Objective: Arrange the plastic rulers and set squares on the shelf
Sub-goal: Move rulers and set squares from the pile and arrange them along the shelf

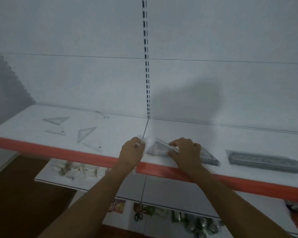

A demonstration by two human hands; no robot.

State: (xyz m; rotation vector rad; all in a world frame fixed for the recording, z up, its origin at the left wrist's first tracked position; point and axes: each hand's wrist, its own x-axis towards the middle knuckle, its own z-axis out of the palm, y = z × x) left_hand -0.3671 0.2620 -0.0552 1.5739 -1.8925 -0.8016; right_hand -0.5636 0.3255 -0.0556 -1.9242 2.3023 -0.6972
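Note:
A stack of clear set squares (159, 148) lies near the front of the white shelf (196, 134), which has a red front edge. My right hand (186, 152) rests on top of the stack with fingers bent over it. Just left of the stack, my left hand (132, 151) is closed around a small clear plastic piece, too blurred to name. A stack of rulers (263, 160) lies to the right. Loose set squares (56, 120) (85, 133) and clear rulers (56, 132) (93, 146) are scattered on the shelf's left part.
A slotted upright (147, 66) runs down the white back panel. Lower shelves hold small white packets (72, 169), scissors (138, 216) and other packaged goods (196, 222). Perforated side panel at far left.

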